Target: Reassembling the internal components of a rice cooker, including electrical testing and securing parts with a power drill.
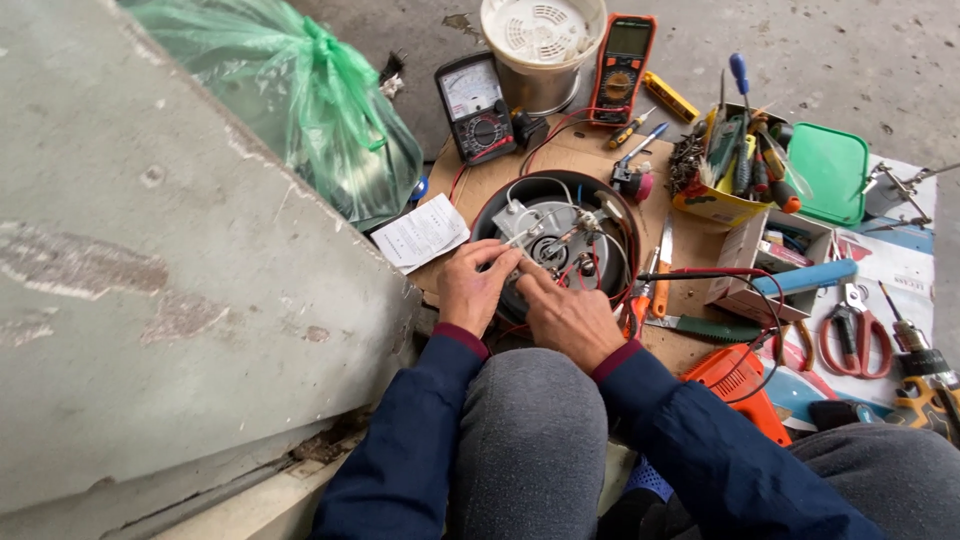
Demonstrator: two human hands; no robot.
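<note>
The person's left hand (472, 288) rests on the near rim of an upturned round appliance base (556, 240), fingers curled and pinching a thin metal part by the wiring, seemingly to steady it; the right hand (568, 318) lies just beside it, touching the same rim, fingers pressed together and pointing into the opened underside, though whether they grip anything cannot be told; the base sits on a sheet of cardboard (690, 280), directly beyond both hands, its red and white wires (590, 262) exposed between the fingertips and the far wall; just left of the left hand lies a folded paper slip (422, 233); beyond the base stand an analogue meter (476, 106) and an orange digital meter (620, 68), within reach; to the right of the right hand are a box of screwdrivers (735, 165), red-handled pliers (856, 338) and an orange power tool (735, 385), laid close for picking up.
</note>
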